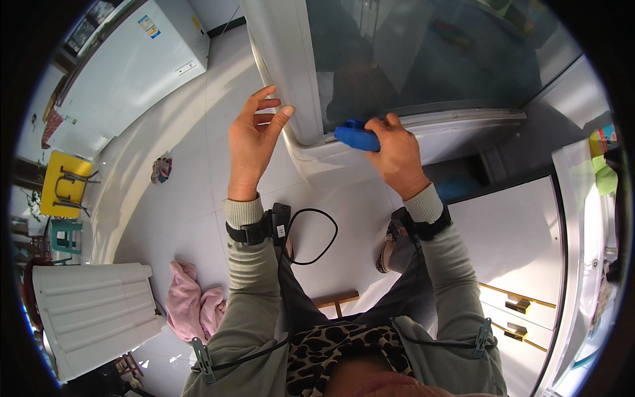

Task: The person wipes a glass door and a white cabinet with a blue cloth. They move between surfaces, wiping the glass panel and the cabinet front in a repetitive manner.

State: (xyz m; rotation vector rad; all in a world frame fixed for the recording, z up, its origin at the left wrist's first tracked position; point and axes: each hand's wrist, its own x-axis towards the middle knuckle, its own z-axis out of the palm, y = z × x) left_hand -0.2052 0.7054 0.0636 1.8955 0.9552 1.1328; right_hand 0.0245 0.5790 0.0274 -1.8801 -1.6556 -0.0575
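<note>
In front of me stands a white cabinet with a rounded frame (292, 64) and a dark glass panel (446, 64), which reflects shapes. My right hand (399, 151) grips a small blue hand-held object (358, 137) whose exact kind I cannot tell. The blue object is at the lower near corner of the glass, by the white rim; whether it touches is unclear. My left hand (255, 131) is raised at the outer edge of the frame. Its fingers are bent and parted from the thumb, with nothing in them; contact with the frame cannot be told.
A chest freezer (134, 74) stands at the far left. A crumpled patterned cloth (161, 169) and a pink cloth (193, 302) lie on the tiled floor, near a white ribbed bin (94, 317). Right, a white drawer cabinet (516, 238); a black cable (336, 231) loops from my left wrist.
</note>
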